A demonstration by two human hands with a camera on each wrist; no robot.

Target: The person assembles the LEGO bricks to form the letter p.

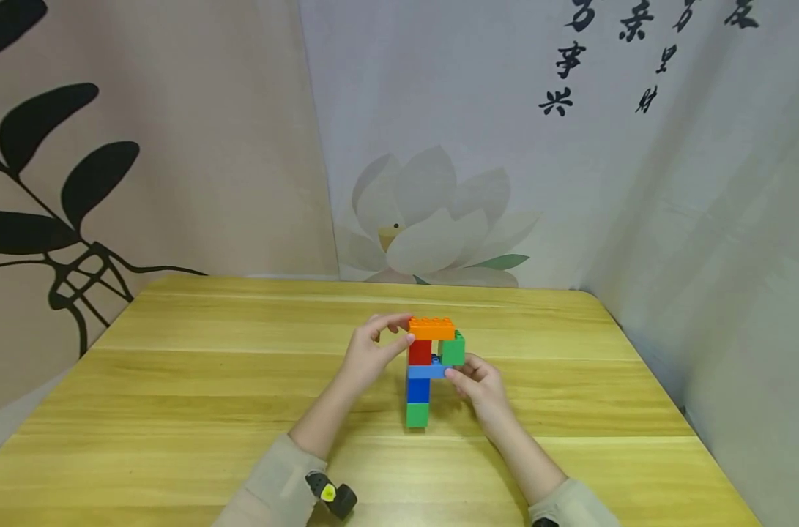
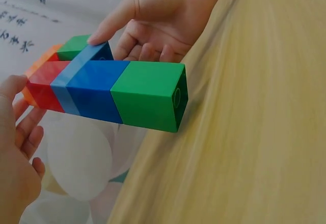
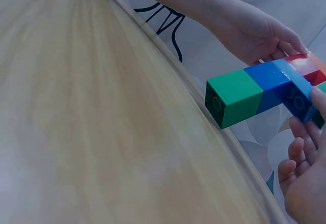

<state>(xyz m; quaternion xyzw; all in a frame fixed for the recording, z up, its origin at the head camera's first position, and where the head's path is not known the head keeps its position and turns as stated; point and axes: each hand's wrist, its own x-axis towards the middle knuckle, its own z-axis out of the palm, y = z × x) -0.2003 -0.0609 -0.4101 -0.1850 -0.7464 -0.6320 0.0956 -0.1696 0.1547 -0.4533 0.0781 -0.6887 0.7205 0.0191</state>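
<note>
A tower of toy building bricks is held upright between both hands. From the bottom it has a green brick [image 1: 417, 415], a dark blue brick [image 1: 418, 390], a longer light blue brick [image 1: 428, 372], then a red brick [image 1: 420, 352] and a second green brick [image 1: 452, 350] side by side. An orange brick [image 1: 431, 329] spans the top. My left hand [image 1: 369, 352] pinches the upper left end, around the orange and red bricks. With thumb and fingers my right hand [image 1: 483, 389] grips the light blue brick's right end. Both wrist views show the lowest brick's hollow underside [image 2: 178, 98].
The wooden table [image 1: 208, 410] extends around the hands on every side. Behind its far edge hangs a pale curtain [image 1: 439, 88] with a printed flower and dark characters. A dark leafy plant print [image 1: 36, 132] is at the left.
</note>
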